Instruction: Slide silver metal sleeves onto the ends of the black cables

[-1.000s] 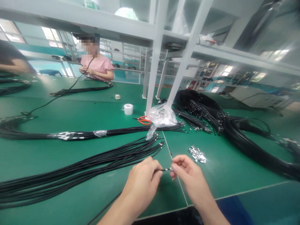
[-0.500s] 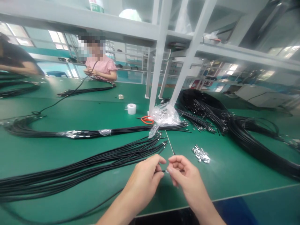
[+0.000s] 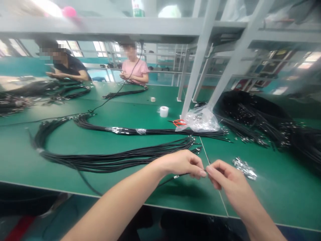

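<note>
— Black cable [image 3: 182, 174], single: where entered?
— Over the green surface [image 3: 278, 201], running from beneath the left forearm [image 3: 120, 197] into the left hand [image 3: 184, 161]; one white band [image 3: 176, 176] just short of the fingers.
— State of each hand?
— Left: thumb and fingers pinched on the cable. For the right hand [image 3: 227, 174]: thumb and fingertips drawn together just beside the left's fingertips; whether they grip the cable, cannot tell.
— Items around?
— Silver pieces [image 3: 244, 168], one loose pile, near the right hand, on its outer side. Cable bundle [image 3: 100, 162], behind the left hand, ends fanned. Second bundle [image 3: 165, 131], beyond the first. Clear plastic bag [image 3: 202, 119], filled. Red-handled scissors [image 3: 179, 123], beside the bag. Tape roll [image 3: 164, 111], upright, left of the post.
— Obstructions?
— White post [image 3: 197, 63], rising behind the bag; shelf [image 3: 100, 26] crossing overhead. Left hand hides part of the held cable.
</note>
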{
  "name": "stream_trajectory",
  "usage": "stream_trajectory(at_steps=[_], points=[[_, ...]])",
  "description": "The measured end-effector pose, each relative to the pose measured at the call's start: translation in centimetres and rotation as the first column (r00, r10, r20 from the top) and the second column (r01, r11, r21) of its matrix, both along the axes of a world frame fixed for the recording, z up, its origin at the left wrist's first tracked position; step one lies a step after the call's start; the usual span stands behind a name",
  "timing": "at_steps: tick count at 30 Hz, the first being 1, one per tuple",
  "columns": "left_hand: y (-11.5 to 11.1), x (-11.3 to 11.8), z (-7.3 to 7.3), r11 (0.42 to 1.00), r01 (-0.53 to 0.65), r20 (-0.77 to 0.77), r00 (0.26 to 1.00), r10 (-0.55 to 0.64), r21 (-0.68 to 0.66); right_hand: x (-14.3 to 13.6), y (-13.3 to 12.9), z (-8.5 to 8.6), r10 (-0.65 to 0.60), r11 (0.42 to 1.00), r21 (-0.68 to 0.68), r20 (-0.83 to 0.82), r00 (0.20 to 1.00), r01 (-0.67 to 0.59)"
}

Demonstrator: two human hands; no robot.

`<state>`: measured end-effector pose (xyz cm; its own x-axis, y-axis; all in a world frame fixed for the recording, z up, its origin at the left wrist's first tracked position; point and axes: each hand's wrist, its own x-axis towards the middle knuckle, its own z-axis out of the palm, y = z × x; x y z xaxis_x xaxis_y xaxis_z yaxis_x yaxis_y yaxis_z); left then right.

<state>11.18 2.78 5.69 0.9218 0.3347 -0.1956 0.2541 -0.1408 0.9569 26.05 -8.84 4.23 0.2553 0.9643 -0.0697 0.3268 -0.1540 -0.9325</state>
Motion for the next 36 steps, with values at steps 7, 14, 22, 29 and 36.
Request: stream_trajectory(at_steps=[7, 14, 22, 29, 36], points=[[-0.4, -1.9, 0.2, 0.995, -0.017, -0.028, 0.999, 0.020, 0.093, -1.0, -0.1, -0.3, 0.027, 1.000, 0.006, -0.032, 0.999, -0.027], [-0.7, -1.0, 0.1, 0.998, -0.006, -0.082, 0.997, 0.012, 0.068, -1.5, -0.8, 0.6, 0.054, 0.997, 0.044, 0.044, 0.998, -0.056], [-0.6, -5.3, -0.5, 0.991, -0.010, -0.217, 0.975, 0.039, 0.132, 1.0, -1.5, 0.3, -0.052, 0.992, 0.110, -0.140, 0.989, 0.068], [-0.9, -9.5, -1.1, 0.948, -0.064, -0.332, 0.928, 0.171, 0.312, 1.6, -1.4, -0.9, -0.068, 0.994, 0.066, -0.188, 0.980, 0.082], [-2.2, -13.8, -0.6, 0.819, -0.074, -0.474, 0.785, 0.400, 0.569, 5.0, -1.1, -4.4, 0.028, 0.992, -0.115, -0.199, 0.980, -0.052]])
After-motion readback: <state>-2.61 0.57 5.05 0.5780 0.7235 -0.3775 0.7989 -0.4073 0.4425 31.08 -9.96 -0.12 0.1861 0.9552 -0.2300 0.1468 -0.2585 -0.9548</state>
